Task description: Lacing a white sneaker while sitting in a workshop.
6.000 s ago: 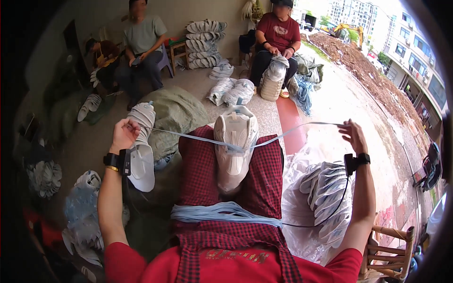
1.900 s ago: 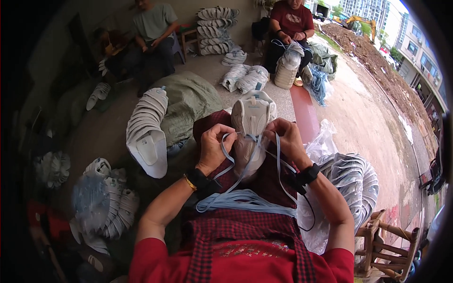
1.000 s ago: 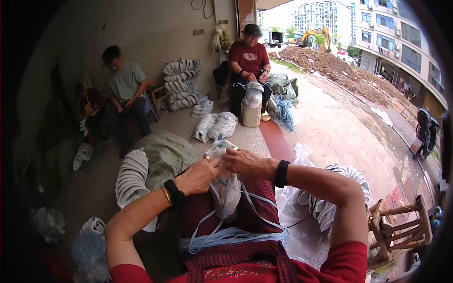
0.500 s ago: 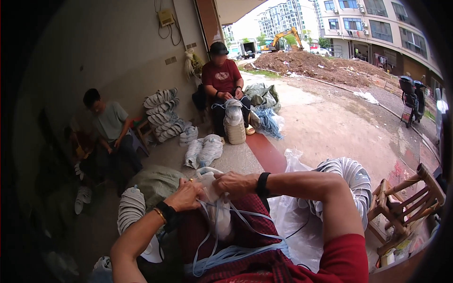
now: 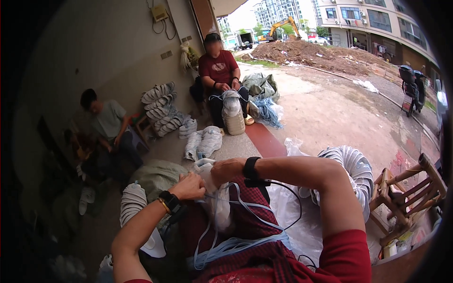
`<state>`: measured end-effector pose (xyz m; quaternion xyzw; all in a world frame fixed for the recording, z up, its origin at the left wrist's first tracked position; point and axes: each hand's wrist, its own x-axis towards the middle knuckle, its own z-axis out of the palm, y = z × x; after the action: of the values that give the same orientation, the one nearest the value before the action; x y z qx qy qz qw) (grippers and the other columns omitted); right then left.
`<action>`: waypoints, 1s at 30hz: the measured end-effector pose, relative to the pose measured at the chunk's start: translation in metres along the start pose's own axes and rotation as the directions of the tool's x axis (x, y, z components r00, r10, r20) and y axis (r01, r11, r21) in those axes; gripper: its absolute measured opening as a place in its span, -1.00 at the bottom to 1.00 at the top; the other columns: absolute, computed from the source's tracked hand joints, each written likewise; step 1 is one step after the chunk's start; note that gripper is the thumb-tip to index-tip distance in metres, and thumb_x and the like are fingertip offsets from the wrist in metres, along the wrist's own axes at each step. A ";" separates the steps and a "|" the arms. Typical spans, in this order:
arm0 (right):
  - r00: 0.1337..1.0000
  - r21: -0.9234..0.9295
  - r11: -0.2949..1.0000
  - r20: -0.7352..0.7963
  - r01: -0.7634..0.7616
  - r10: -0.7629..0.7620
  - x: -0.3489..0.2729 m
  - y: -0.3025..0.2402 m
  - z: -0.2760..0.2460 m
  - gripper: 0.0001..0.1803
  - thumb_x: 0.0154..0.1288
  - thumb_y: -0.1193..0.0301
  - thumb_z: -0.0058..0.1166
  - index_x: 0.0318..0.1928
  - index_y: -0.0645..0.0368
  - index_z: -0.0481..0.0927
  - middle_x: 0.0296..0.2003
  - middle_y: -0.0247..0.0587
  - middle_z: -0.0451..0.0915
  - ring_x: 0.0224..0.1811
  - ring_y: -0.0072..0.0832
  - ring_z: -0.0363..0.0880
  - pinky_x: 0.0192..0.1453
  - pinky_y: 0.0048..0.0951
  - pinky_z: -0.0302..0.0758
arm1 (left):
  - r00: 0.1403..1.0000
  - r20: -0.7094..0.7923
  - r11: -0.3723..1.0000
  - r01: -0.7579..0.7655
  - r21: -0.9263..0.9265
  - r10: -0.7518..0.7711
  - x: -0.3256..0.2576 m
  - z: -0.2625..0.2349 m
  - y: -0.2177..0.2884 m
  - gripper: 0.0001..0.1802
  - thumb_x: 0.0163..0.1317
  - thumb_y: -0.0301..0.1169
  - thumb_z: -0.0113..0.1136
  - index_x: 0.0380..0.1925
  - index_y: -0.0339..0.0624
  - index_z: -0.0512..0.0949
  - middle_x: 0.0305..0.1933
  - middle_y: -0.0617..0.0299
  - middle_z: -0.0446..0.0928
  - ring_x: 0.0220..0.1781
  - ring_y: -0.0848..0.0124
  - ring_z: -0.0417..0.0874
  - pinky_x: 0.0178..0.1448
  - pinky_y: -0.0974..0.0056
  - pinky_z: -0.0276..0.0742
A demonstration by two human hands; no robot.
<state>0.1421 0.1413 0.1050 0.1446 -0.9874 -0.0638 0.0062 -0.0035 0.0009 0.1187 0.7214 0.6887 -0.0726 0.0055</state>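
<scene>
A white shoe upper (image 5: 220, 214) stands on my lap between my legs, with light blue laces (image 5: 257, 206) trailing from it. My left hand (image 5: 189, 187) is closed at its left edge, a lace passing by the fingertips. Over the top of the upper, my right hand (image 5: 228, 170) bends down from the wrist; its fingers are mostly hidden. A bundle of loose light blue laces (image 5: 236, 251) lies across my lap on the dark red checked cloth (image 5: 257, 214).
Stacked white uppers (image 5: 133, 203) stand at my left and more (image 5: 347, 172) at my right, beside clear plastic (image 5: 288, 207). A bamboo stool (image 5: 408, 198) is at the far right. Ahead, a person (image 5: 219, 70) handles laces; another person (image 5: 111, 120) sits at the left.
My right hand has turned downward over the upper, its wrist shifting left and a little up. My left hand has moved slightly. The view has shifted a little.
</scene>
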 end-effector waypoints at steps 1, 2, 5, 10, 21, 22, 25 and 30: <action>1.000 0.008 1.000 0.002 0.004 -0.004 0.000 -0.005 0.006 -0.83 0.11 0.25 0.23 -0.31 -0.02 0.75 -0.39 -0.17 0.71 -0.29 -0.23 0.73 -0.20 -0.21 0.60 | 1.000 0.007 1.000 0.003 -0.006 -0.003 -0.002 0.001 0.000 -0.69 -0.07 -0.28 0.13 -0.37 -0.11 0.74 -0.28 -0.01 0.69 -0.13 -0.03 0.68 0.05 -0.07 0.53; 0.971 0.058 0.979 -0.131 -0.194 0.201 0.000 -0.013 0.013 -0.78 0.09 0.21 0.25 -0.33 0.05 0.74 -0.44 -0.14 0.69 -0.36 -0.19 0.71 -0.29 -0.20 0.60 | 1.000 -0.020 0.999 -0.022 -0.049 0.021 -0.002 0.000 -0.001 -0.71 -0.09 -0.28 0.14 -0.41 -0.12 0.74 -0.35 -0.03 0.68 -0.18 -0.03 0.69 0.03 -0.06 0.54; 0.856 0.228 0.929 -0.373 -0.290 0.359 -0.005 -0.020 0.019 -0.60 0.03 0.09 0.29 -0.40 0.23 0.68 -0.52 -0.01 0.65 -0.47 -0.05 0.67 -0.41 -0.13 0.58 | 1.000 -0.018 0.990 -0.021 -0.142 0.019 -0.001 -0.003 0.000 -0.74 -0.13 -0.29 0.18 -0.46 -0.15 0.73 -0.39 -0.06 0.68 -0.22 0.00 0.72 -0.01 -0.01 0.59; 0.639 0.928 0.372 -0.306 0.034 0.706 -0.011 -0.021 0.008 -0.67 0.35 0.21 0.11 -0.47 0.18 0.60 -0.55 -0.43 0.53 -0.52 -0.58 0.44 -0.44 -0.46 0.35 | 0.995 -0.088 0.987 -0.065 -0.150 0.052 -0.006 0.005 -0.001 -0.79 -0.11 -0.31 0.19 -0.55 -0.19 0.69 -0.40 -0.05 0.65 -0.27 0.01 0.69 -0.09 0.00 0.58; 0.694 0.932 0.061 -0.309 0.358 0.650 -0.017 -0.041 0.023 -0.69 0.54 0.09 -0.04 -0.18 0.05 0.57 -0.38 -0.62 0.46 -0.35 -0.79 0.36 -0.28 -0.64 0.31 | 0.933 -0.347 0.307 -0.304 -0.902 -0.096 -0.055 -0.018 0.054 -0.81 0.52 -0.33 0.00 -0.16 -0.19 0.53 -0.31 0.23 0.63 -0.64 0.68 0.44 -0.56 0.55 0.35; 0.710 0.934 0.045 -0.299 0.353 0.638 -0.017 -0.040 0.022 -0.69 0.54 0.09 -0.04 -0.18 0.05 0.57 -0.38 -0.62 0.46 -0.35 -0.79 0.36 -0.28 -0.64 0.31 | 0.933 -0.303 0.251 -0.252 -0.935 -0.195 -0.051 -0.011 0.048 -0.80 0.51 -0.32 0.01 -0.14 -0.21 0.53 -0.32 0.21 0.63 -0.61 0.65 0.50 -0.52 0.53 0.42; 0.722 0.942 0.065 -0.297 0.331 0.625 -0.017 -0.036 0.021 -0.65 0.53 0.07 -0.03 -0.09 0.08 0.60 -0.27 -0.57 0.53 -0.27 -0.75 0.45 -0.17 -0.62 0.43 | 0.922 -0.202 0.087 -0.184 -0.979 -0.331 -0.039 0.009 0.041 -0.77 0.50 -0.30 0.04 -0.08 -0.24 0.54 -0.34 0.18 0.63 -0.54 0.56 0.60 -0.45 0.50 0.55; 0.724 0.935 0.200 -0.353 0.291 0.593 -0.011 -0.037 0.022 -0.67 0.48 0.09 0.06 -0.10 0.09 0.61 -0.23 -0.52 0.47 -0.29 -0.71 0.42 -0.30 -0.61 0.36 | 0.963 -0.115 0.031 -0.111 -0.993 -0.244 -0.022 0.021 0.043 -0.72 0.47 -0.28 0.08 -0.06 -0.29 0.55 -0.33 0.17 0.64 -0.43 0.43 0.71 -0.34 0.43 0.65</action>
<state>0.1625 0.1123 0.0790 0.0179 -0.7333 0.6230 0.2718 0.0362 -0.0255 0.0960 0.4825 0.5717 0.5191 0.4135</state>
